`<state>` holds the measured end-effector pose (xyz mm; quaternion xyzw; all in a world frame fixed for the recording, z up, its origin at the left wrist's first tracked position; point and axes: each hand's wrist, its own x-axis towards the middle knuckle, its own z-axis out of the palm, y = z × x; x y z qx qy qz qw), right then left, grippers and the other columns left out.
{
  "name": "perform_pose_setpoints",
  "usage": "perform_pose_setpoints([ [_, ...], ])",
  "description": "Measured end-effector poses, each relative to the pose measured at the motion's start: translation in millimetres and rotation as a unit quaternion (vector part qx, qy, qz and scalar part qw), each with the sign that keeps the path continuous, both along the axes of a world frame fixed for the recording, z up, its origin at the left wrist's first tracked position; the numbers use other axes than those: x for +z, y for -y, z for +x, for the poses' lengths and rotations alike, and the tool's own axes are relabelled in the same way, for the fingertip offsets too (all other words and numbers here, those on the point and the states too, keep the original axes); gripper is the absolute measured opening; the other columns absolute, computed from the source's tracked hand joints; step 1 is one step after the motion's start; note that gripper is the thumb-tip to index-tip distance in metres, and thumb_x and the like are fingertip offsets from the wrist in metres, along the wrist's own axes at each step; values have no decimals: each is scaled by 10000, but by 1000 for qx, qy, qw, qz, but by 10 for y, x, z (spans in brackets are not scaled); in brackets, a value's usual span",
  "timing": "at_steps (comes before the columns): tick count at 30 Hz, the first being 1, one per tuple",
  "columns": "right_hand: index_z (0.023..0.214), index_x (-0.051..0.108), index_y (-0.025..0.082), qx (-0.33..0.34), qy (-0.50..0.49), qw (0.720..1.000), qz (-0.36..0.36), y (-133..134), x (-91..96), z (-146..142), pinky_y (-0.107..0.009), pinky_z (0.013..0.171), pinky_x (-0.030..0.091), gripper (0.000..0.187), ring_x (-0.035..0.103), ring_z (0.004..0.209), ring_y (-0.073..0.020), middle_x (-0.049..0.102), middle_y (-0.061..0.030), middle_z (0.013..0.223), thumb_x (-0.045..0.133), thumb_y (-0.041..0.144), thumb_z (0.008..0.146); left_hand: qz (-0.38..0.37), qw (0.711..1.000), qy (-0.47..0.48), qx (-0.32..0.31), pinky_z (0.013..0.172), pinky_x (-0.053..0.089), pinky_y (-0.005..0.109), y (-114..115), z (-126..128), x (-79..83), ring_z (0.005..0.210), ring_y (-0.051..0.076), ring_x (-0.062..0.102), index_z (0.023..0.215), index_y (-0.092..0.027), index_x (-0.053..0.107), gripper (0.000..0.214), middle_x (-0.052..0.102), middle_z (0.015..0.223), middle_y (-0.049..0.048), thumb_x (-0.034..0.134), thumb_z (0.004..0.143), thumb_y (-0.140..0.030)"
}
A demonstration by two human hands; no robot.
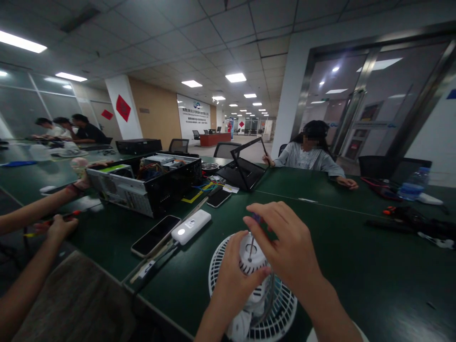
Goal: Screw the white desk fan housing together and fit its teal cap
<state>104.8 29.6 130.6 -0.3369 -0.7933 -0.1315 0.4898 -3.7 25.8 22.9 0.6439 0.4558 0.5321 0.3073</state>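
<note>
Fan [276, 316], white, face down: near middle of the green surface [349, 266]. Left hand [235, 275]: fingers curled round the motor housing [244, 247]. Right hand [289, 240]: fingers pinching a screwdriver [251, 248], tip at the housing. Step, apparently: screw-turning, direction unclear. Next move seemingly calls for a steady, aligned screwdriver.

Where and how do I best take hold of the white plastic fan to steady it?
Probably by the rounded white plastic housing above the round slatted grille, from the near left, as the left hand does: its curved sides suit a wrapped grip, leaving the top free for the metal-shafted screwdriver.
</note>
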Motion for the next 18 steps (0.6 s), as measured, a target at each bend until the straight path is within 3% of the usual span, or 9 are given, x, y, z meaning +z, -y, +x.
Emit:
perform_pose_setpoints([
  [5,1097,578,108,59,14,998,-35,16,3,11,-282,715,497,266,598,828,-166,671,-74,894,462,124,858,17,1000,7,-2,1035,327,440,-9,1,-15,1196,264,445,1244,-233,402,617,487,1273,70,688,698,-232],
  [11,949,630,128,-17,16,1000,3,-11,-21,-13,-333,663,481,171,573,734,-203,646,-71,769,516,216,855,23,1000,7,-5,1021,342,431,0,3,7,1183,261,460,1220,-229,424,570,507,1247,68,671,706,-214],
  [15,1057,599,121,24,13,999,-41,12,6,27,-302,674,491,244,594,793,-187,667,-79,873,462,157,859,6,1000,2,-3,1029,329,442,8,-6,21,1195,268,446,1234,-211,405,593,491,1258,83,669,702,-220],
  [18,1043,607,118,16,22,999,-25,6,5,33,-293,656,484,228,591,751,-181,664,-68,814,487,167,856,3,1000,3,-3,1018,337,443,14,-5,35,1182,272,455,1223,-213,421,588,500,1245,78,675,692,-209],
])
